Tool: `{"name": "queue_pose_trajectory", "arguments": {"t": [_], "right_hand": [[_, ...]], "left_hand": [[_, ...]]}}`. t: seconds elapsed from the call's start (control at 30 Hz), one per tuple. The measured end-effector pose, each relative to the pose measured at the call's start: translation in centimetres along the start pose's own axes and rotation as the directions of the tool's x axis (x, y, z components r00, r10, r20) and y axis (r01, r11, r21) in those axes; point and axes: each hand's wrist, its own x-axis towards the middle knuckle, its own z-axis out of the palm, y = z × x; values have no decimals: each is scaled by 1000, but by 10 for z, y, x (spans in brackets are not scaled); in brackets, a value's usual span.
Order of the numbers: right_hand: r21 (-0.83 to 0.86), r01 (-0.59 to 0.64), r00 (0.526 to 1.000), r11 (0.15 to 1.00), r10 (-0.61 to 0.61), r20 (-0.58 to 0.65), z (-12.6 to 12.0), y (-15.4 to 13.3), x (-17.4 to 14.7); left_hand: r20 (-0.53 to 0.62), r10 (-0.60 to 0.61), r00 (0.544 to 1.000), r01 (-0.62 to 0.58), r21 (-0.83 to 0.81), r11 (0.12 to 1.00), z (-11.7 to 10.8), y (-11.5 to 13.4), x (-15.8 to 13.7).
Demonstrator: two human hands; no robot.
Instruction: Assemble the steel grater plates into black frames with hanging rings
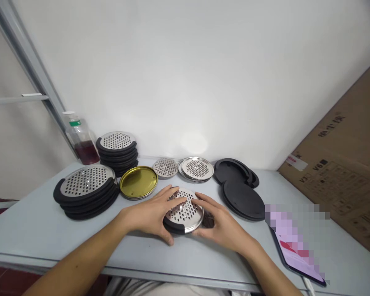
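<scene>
A round metal grater plate (188,213) with a black rim piece along its front-left edge rests on the table between my hands. My left hand (156,209) grips it from the left, fingers over the perforated top and thumb at the near side. From the right, my right hand (214,220) holds its edge, with fingertips on the upper rim and thumb low at the front. A small dark thing (207,220) shows under my right palm; I cannot make out what it is. Just behind my left hand lies a gold-coloured round lid (138,182).
Stacks of black-rimmed graters (88,181) (116,142) stand at left, near a bottle of dark red liquid (85,150). Loose grater discs (165,168) (197,169) lie by the wall. Black round parts (243,199), a phone (296,246) and a cardboard box (342,164) are at right.
</scene>
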Motion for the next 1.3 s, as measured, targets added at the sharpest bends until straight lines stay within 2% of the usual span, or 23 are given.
{"name": "queue_pose_trajectory", "arguments": {"t": [0.1, 0.17, 0.3, 0.4, 0.5, 0.57, 0.6, 0.73, 0.8, 0.87, 0.97, 1.07, 1.2, 1.3], "right_hand": [[26, 17, 996, 1000, -14, -93, -4, -3, 2], [39, 15, 989, 999, -9, -148, -6, -5, 5], [54, -41, 976, 998, 51, -209, -10, -11, 14], [99, -62, 977, 993, 80, -198, -16, -15, 21], [189, -73, 973, 979, 112, -202, -22, -17, 29], [281, -79, 969, 956, 140, -205, -25, -17, 35], [343, -77, 971, 936, 148, -188, -26, -17, 38], [612, -99, 982, 785, 175, -66, -22, -11, 49], [699, -128, 970, 704, 237, -60, -18, -7, 52], [750, -151, 961, 644, 273, -41, -14, -3, 54], [770, -177, 968, 613, 248, 25, -7, -3, 55], [714, -198, 970, 671, 237, 47, 2, -5, 57], [474, -214, 966, 854, 256, -26, 13, -5, 58], [317, -114, 988, 942, 142, -65, 16, -4, 55]], "left_hand": [[-69, 42, 997, -46, -51, 998, -4, 7, 1], [-156, 76, 985, -91, -88, 992, -6, 12, 3], [-371, 114, 922, -181, -154, 971, -9, 22, 6], [-505, 46, 862, -183, -226, 957, -9, 26, 8], [-599, -119, 792, -129, -355, 926, -7, 26, 11], [-592, -245, 768, -109, -497, 861, -5, 25, 13], [-563, -294, 772, -112, -576, 809, -5, 23, 14], [-403, -374, 835, -122, -799, 589, -4, 15, 17], [-352, -379, 856, -83, -817, 571, -6, 10, 17], [-293, -354, 888, -29, -804, 594, -9, 6, 16], [-226, -303, 926, 24, -765, 644, -12, 1, 15], [-243, -302, 922, 66, -669, 740, -13, -3, 15], [-244, -311, 919, 150, -511, 846, -10, -9, 18], [-234, -337, 912, 227, -394, 890, -7, -13, 17]]}}
